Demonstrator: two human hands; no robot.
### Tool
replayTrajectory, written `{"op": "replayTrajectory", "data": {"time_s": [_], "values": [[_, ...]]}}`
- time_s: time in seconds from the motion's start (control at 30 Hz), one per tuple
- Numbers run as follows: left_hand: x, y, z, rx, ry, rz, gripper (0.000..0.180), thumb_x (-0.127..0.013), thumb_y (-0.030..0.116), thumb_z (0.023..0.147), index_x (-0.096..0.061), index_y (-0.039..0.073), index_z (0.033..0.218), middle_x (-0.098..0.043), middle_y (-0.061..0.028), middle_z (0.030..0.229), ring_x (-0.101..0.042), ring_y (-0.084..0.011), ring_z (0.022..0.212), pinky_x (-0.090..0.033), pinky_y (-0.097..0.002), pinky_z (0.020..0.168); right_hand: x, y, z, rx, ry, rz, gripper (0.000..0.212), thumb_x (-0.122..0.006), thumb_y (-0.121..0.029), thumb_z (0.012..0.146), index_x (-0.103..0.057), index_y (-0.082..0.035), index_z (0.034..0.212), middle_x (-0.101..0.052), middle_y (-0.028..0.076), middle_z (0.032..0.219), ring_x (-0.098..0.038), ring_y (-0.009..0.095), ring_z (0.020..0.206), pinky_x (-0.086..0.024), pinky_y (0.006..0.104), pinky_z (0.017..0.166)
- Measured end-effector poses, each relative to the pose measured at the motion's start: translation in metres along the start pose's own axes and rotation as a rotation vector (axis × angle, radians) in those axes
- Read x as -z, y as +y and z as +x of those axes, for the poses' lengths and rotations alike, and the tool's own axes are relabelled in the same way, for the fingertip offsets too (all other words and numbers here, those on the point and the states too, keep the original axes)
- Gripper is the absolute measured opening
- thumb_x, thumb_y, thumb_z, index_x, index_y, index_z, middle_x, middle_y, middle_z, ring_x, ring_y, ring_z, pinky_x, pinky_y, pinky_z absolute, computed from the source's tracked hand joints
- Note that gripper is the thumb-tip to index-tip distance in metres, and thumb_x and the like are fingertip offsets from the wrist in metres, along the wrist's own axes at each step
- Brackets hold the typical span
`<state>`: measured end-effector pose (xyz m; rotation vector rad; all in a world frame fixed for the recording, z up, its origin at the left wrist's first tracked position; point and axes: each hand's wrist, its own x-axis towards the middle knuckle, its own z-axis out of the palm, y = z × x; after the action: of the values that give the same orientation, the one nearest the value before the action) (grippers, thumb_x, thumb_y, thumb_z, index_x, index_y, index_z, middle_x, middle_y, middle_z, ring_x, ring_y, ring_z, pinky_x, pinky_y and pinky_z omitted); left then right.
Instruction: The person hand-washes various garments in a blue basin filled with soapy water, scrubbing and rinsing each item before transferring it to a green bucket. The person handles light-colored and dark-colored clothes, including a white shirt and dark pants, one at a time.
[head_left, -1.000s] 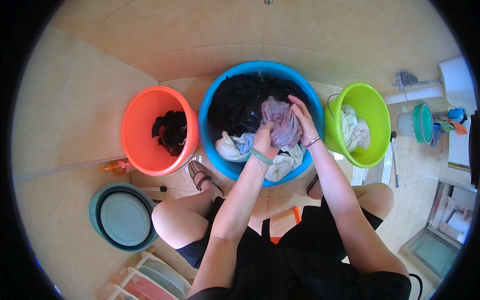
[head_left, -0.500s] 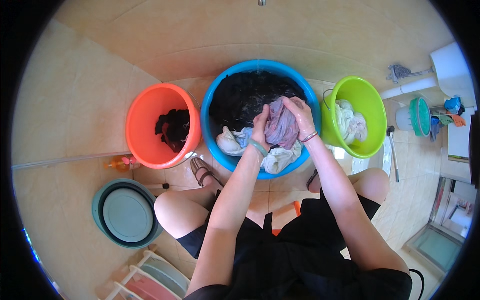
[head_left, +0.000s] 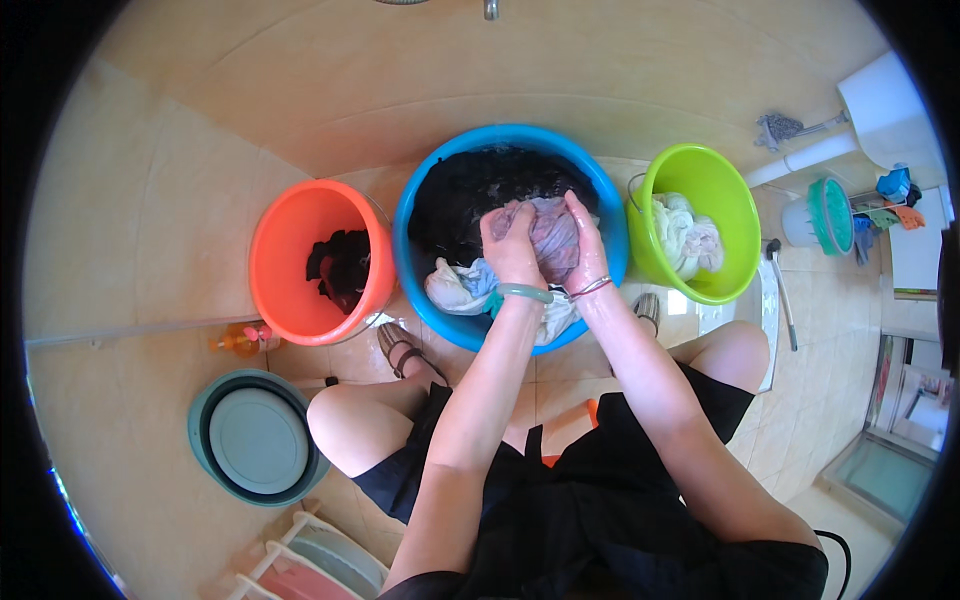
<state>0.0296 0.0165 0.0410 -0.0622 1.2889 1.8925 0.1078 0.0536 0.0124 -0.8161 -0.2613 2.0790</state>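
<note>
Between my two hands I hold a bunched, wet purple-grey garment (head_left: 556,238) over the blue basin (head_left: 404,262). My left hand (head_left: 512,250), with a green bangle at its wrist, is closed on the garment's left side. My right hand (head_left: 588,245), wearing a thin bracelet, presses its right side. Dark clothes (head_left: 450,200) lie in water in the basin's far part. White and light-blue cloth (head_left: 458,288) lies at the near left, and a white cloth (head_left: 557,318) shows partly behind my wrists.
An orange bucket (head_left: 272,250) with dark clothes stands left; a lime-green bucket (head_left: 742,240) with white clothes stands right. A grey-green folding basin (head_left: 205,450) leans at lower left beside a white rack (head_left: 262,565). A long-handled brush (head_left: 785,295) and a hanging basket (head_left: 830,215) are at right.
My left hand has shifted up and over the garment's left side, and both hands have come closer together around it. The whole view has shifted slightly.
</note>
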Motion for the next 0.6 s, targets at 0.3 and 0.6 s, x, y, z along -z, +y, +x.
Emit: {"op": "replayTrajectory", "data": {"time_s": [0.3,0.6], "values": [[-0.008,0.037,-0.022,-1.026,-0.489,0.656,0.020,-0.071,-0.003,0.064,-0.059,0.006,0.077,-0.064,-0.0122,0.097,-0.062,-0.0301,0.086,-0.051,-0.0364,0.076,-0.006,-0.003,-0.012,-0.306,-0.253,0.190,0.031,-0.054,-0.035,0.095,-0.062,-0.010,0.110,-0.065,0.006,0.108,-0.064,0.019,0.096,-0.053,0.0345,0.085],[-0.012,0.067,-0.017,-1.538,-0.988,0.897,0.033,-0.070,0.006,0.048,-0.065,0.016,0.079,-0.063,-0.0038,0.094,-0.060,-0.0271,0.093,-0.048,-0.0402,0.078,-0.022,-0.025,0.014,-0.504,-0.543,-0.119,0.029,-0.058,-0.030,0.092,-0.060,-0.006,0.106,-0.062,0.006,0.102,-0.061,0.015,0.091,-0.050,0.0313,0.089]]}}
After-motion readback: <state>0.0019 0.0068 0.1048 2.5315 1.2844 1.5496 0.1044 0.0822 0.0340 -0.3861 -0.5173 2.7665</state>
